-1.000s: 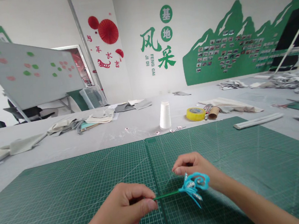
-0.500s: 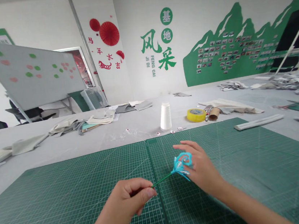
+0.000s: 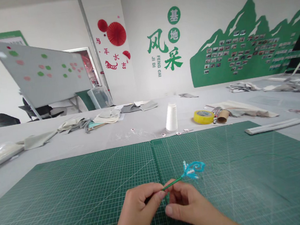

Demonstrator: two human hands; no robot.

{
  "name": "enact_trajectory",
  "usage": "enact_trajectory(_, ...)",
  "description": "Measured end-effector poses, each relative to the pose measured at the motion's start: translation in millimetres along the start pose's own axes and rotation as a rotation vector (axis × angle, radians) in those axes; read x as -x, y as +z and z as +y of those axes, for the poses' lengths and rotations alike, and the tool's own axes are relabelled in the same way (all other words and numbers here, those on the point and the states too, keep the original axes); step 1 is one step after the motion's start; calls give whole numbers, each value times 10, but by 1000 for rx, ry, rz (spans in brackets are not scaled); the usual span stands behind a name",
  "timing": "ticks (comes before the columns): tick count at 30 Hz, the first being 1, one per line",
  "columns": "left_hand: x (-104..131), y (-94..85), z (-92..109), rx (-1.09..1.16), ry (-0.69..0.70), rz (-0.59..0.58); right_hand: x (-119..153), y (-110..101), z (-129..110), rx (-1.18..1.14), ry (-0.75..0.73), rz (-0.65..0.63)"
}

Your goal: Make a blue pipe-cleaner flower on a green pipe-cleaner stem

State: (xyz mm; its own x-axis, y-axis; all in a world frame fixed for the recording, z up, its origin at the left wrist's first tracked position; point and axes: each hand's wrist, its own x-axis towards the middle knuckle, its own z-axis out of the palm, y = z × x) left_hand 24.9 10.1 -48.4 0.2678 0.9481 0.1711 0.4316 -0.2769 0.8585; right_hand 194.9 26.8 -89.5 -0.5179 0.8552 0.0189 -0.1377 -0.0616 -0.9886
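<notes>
Stretching across the view in front of you is a long, light-grey table (image 3: 138, 128), with a green, mountain-shaped wall mural (image 3: 210, 72) behind it at the right and a white, slanting board (image 3: 53, 80) with green and pink shapes at the left. Two dark-green cutting mats with pale grid lines lie side by side on the table nearest you, the left mat (image 3: 88, 185) and the right mat (image 3: 248, 158). Crumpled grey and cream fabric pieces (image 3: 108, 116) lie beyond the left mat, and a long, pale, folded strip (image 3: 273, 126) lies at the far right part of the right mat.

Your left hand (image 3: 140, 210) is pinched closed, thumb against fingers, on the lower end of a thin green stem (image 3: 175, 182). Your right hand (image 3: 192, 202) is partly open just beside it, fingers curled and thumb apart from them; its index finger is at the stem, though you cannot tell whether it presses on it. Past the mats stand a white thread cone (image 3: 172, 118), then a yellow tape roll (image 3: 203, 117) and a brown cardboard tube (image 3: 222, 116) to its right. The bright-blue, looped flower (image 3: 195, 169) with pearly beads tops the stem, held tilted up to the right over the right mat.
</notes>
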Motion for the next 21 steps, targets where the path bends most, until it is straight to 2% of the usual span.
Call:
enact_trajectory(3, -10, -2, -60, -35, -2, 41, -3, -37, -43, -126, 140, 86)
enact_trajectory(6, -6, 11, -118, -8, -41, 50, -3, -34, -76, -194, 210, 88)
enact_trajectory(13, -6, 51, -172, 154, -132, 22, -50, -56, 4, -92, 239, 57)
enact_trajectory(21, 57, 75, -206, 116, -29, 13, -49, -173, -154, 69, 163, 79)
